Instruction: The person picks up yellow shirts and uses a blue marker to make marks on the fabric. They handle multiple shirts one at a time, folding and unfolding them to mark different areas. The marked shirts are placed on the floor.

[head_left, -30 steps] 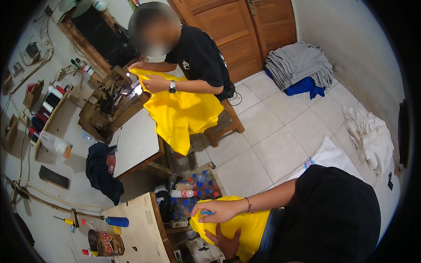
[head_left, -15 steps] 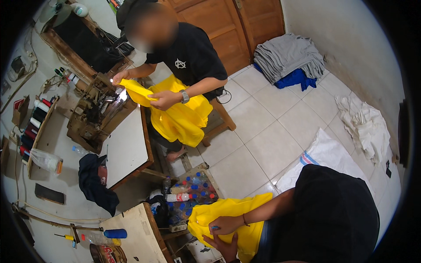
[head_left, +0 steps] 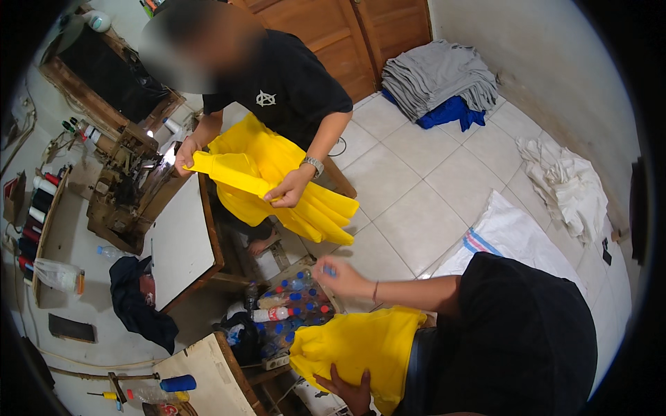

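Note:
Yellow cloth (head_left: 361, 340) lies across my lap. My left hand (head_left: 350, 390) rests on its lower part, fingers and thumb spread apart. Raised off the cloth, my right hand (head_left: 343, 279) has its fingers curled around a small blue thing (head_left: 329, 272), slightly blurred and too small to name. A bracelet circles the right wrist. Across from me, a person in a black T-shirt (head_left: 295, 90) holds up another yellow cloth piece (head_left: 243, 173) by a folded band, one hand at each end.
A sewing machine (head_left: 125, 187) stands by a white tabletop (head_left: 184, 243) with dark cloth (head_left: 139, 305). Plastic bottles (head_left: 295, 305) fill a crate near my lap. A blue thread spool (head_left: 178, 383) sits on the near table. Grey folded cloth (head_left: 440, 80) and a white sack (head_left: 510, 232) lie on the floor.
My right hand has lifted off the yellow cloth and moved up with the small blue thing. My left hand stays on the cloth. The other person's cloth is spread wider.

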A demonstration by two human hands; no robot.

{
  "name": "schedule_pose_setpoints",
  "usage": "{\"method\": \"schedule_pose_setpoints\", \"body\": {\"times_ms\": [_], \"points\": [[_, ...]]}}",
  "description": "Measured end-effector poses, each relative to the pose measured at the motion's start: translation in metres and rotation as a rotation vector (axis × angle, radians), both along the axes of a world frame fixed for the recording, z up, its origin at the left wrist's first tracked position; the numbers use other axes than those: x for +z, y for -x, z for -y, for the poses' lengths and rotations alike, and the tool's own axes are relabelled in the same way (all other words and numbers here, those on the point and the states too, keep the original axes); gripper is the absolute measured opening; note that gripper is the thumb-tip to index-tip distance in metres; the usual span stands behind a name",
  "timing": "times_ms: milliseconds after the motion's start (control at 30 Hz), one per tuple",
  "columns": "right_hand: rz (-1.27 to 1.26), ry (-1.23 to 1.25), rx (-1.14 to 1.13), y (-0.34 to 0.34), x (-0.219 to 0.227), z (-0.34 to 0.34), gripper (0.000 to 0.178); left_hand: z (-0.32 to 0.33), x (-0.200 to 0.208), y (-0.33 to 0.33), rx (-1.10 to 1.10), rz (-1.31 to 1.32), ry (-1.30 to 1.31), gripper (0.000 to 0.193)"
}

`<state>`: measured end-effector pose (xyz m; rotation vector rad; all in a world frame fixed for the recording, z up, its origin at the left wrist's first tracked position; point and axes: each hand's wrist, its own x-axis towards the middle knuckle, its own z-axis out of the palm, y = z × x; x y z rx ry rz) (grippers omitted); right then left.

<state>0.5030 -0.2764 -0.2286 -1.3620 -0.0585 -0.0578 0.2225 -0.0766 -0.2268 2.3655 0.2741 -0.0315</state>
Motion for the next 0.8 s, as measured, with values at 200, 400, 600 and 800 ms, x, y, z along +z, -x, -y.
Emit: {"method": "schedule_pose_setpoints", "body": {"times_ms": [200,400,600,800], "points": [[0.002,0.160,-0.152,-0.105,0.043,0.035,0.050,-0.002,0.007,0.007,0.021,0.013,-0.001,0.102],[-0.015,-0.127,0.052,-0.160,0.020,0.031,0.030,0.004,0.008,-0.009,-0.049,0.055,0.031,0.102],[-0.074,-0.092,0.232,-0.073,0.096,0.025,0.034,0.000,0.024,-0.003,-0.002,0.225,0.003,0.082],[0.043,-0.122,0.502,-0.037,0.186,0.038,0.039,0.014,0.081,-0.056,0.108,0.320,0.216,0.047]]}}
